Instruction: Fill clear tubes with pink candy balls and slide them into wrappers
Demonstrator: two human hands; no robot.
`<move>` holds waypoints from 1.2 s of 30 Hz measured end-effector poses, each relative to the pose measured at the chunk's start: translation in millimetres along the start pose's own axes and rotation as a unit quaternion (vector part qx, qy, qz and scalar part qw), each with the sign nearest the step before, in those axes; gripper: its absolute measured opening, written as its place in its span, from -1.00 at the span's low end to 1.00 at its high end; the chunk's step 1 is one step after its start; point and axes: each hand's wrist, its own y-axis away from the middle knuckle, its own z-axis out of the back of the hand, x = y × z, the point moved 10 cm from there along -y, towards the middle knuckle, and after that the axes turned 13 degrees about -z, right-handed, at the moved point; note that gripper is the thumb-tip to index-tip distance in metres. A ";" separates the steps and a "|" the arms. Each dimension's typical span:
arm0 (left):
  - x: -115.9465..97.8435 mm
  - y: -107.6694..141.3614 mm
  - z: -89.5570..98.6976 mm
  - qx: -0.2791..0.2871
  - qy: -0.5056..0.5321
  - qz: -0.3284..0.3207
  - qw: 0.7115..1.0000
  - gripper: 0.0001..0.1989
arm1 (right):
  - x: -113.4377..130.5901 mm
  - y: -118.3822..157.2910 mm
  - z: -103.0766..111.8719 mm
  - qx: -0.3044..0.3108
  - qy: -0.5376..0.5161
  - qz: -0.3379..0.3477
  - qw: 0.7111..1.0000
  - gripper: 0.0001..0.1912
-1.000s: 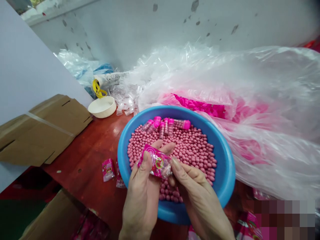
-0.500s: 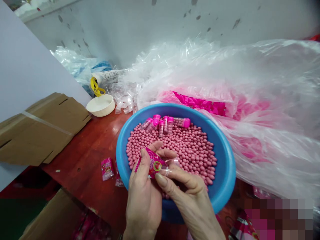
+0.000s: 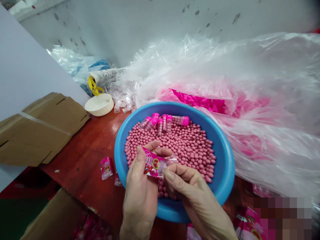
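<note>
Blue basin [image 3: 226, 160] on red tabletop [image 3: 98, 136], blotchy pale wall [image 3: 140, 26] behind

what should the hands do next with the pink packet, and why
Probably straighten the packet at its clear end with the right hand: its fingertips are right there, and the left hand steadies the printed part over the tub.

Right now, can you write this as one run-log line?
left hand: holds pink printed packet | right hand: pinches packet's clear end | blue basin: pink balls, pink-capped tubes
</note>
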 end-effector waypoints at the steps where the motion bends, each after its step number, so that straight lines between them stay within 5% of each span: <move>1: 0.6 -0.1 0.4 0.002 -0.001 0.003 1.000 -0.66 | -0.1 -0.6 -1.2 0.007 -0.004 -0.005 1.000 -0.70; 13: 8.2 -0.7 0.0 0.006 0.015 0.015 1.000 -0.64 | -2.8 -3.4 -2.6 -0.003 -0.022 -0.017 1.000 -0.64; 18: -7.9 -9.6 9.9 -0.012 0.024 -0.031 0.999 -0.64 | 16.0 11.2 27.6 -0.141 0.101 0.051 0.984 -0.65; 20: -13.6 -13.8 14.9 -0.017 0.031 -0.042 0.998 -0.66 | 40.4 25.4 42.6 -0.247 0.248 0.126 0.928 -0.71; 22: -16.4 -17.2 18.4 -0.012 0.035 -0.045 0.998 -0.66 | 61.1 35.5 41.0 -0.310 0.419 0.196 0.831 -0.82; 25: -16.2 -19.9 21.6 0.003 0.033 -0.040 0.999 -0.65 | 63.6 29.3 27.6 -0.321 0.624 0.216 0.679 -0.89; 28: -17.2 -20.3 24.7 0.004 0.027 -0.040 0.999 -0.68 | 58.3 19.1 18.1 -0.335 0.721 0.207 0.571 -0.85; 32: -23.7 -19.8 30.5 -0.027 0.003 -0.056 0.998 -0.72 | 58.3 10.4 -2.6 -0.339 0.766 0.246 0.487 -0.70; 36: -25.5 -20.8 32.0 -0.037 -0.006 -0.059 0.998 -0.73 | 43.7 -8.0 -9.4 -0.270 0.807 0.233 0.471 -0.80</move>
